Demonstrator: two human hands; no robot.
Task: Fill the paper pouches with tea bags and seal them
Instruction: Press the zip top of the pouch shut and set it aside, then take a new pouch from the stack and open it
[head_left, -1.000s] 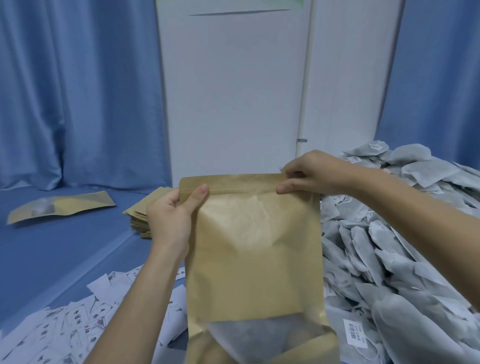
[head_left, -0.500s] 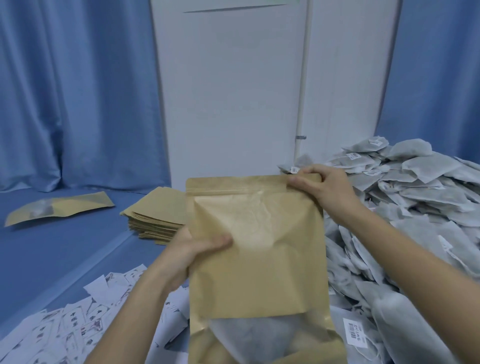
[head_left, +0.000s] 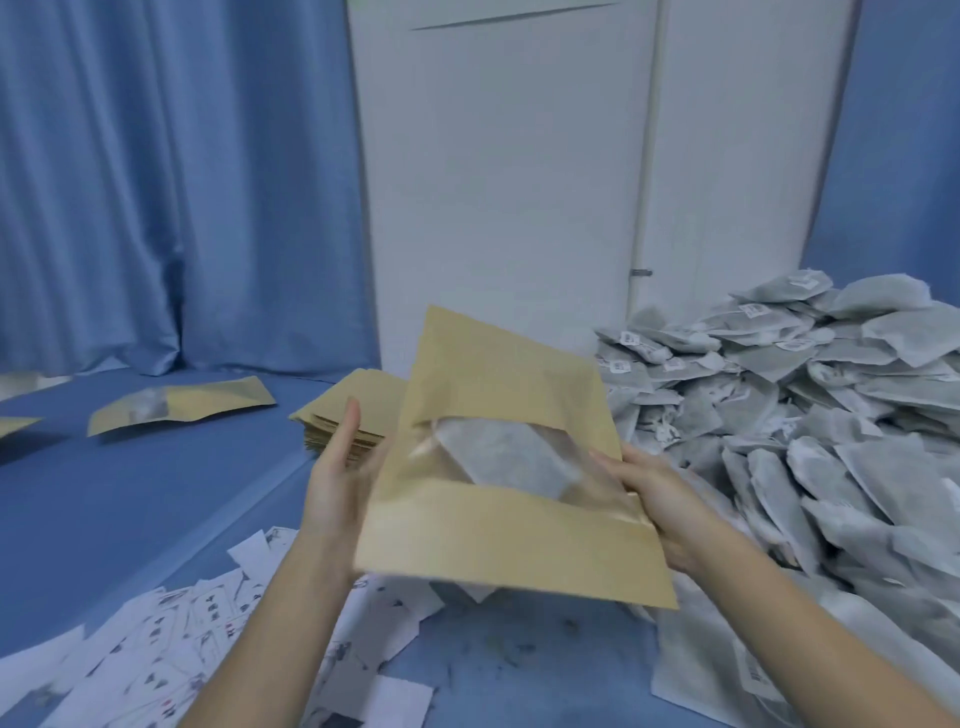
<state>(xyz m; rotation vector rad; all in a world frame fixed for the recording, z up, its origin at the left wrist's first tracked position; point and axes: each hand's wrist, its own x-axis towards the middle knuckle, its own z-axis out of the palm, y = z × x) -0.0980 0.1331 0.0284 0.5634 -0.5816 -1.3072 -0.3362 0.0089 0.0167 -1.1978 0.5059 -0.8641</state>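
A brown paper pouch (head_left: 498, 467) is held in the air between both hands, tilted so that its far corner points up and away toward the white door (head_left: 509, 182) behind it. Through the pouch's clear window a grey tea bag (head_left: 504, 457) shows inside. The left hand (head_left: 337, 483) lies against the pouch's left edge, palm turned inward and fingers straight and pointing up, pressing flat on the paper rather than curling round it. The right hand (head_left: 660, 499) supports the pouch's right edge beside the window; its fingers lie fairly straight along the paper, though whether any curl behind the pouch cannot be told. To the right of the pouch rises a large heap of loose tea bags (head_left: 810, 415), well clear of the held pouch. Just behind the pouch's left side, past the left hand, sits a stack of empty pouches (head_left: 348, 410). Farther left of the pouch, a filled pouch (head_left: 176, 405) lies flat on the blue surface (head_left: 156, 493). Below the pouch, scattered white paper slips (head_left: 208, 623) cover that surface. Blue curtains (head_left: 156, 182) hang to the left of the door.
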